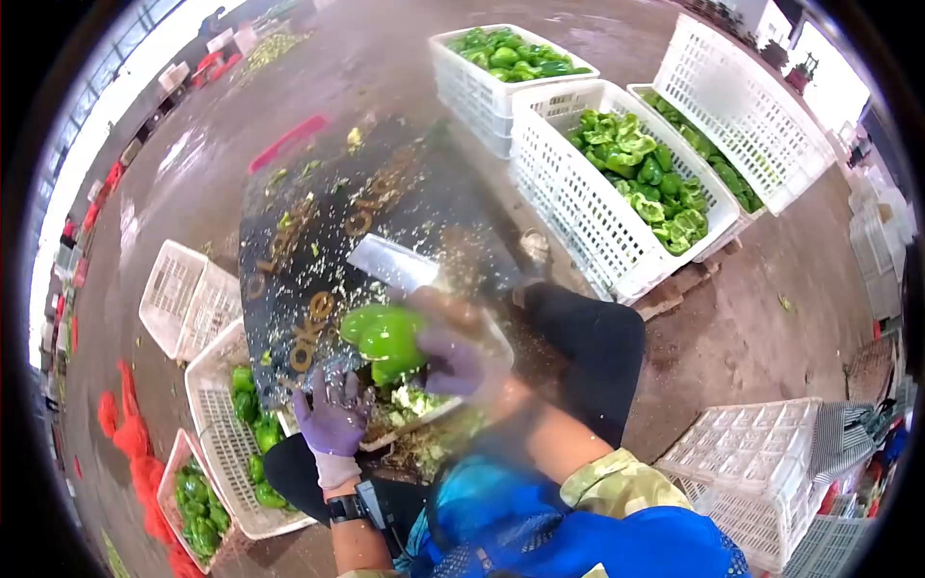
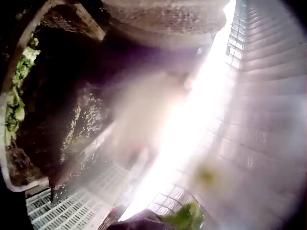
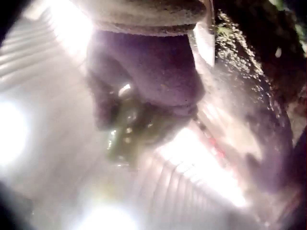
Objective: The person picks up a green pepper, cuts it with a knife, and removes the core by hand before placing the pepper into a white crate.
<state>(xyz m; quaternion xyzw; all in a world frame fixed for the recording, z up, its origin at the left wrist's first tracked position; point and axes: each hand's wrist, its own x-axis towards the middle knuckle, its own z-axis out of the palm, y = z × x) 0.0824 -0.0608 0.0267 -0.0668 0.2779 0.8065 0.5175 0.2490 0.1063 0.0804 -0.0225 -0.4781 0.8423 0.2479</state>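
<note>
In the head view a whole green bell pepper (image 1: 383,339) is gripped by my right hand (image 1: 453,361), which wears a purple glove. The right wrist view shows the gloved fingers (image 3: 153,72) curled round the shiny, blurred green pepper (image 3: 127,127). My left hand (image 1: 332,416), also in a purple glove, is at the near edge of the dark board, just left of the pepper, with its fingers loosely spread and nothing in them. A broad-bladed cleaver (image 1: 393,263) lies flat on the board (image 1: 385,207), beyond the pepper. Haze blurs the left wrist view.
Chopped bits and seeds litter the board. Below my hands stands a white tub (image 1: 503,337) with pepper scraps. White crates with peppers stand at the left (image 1: 207,380) and far right (image 1: 578,183). Stacked crates (image 1: 761,443) are at the near right.
</note>
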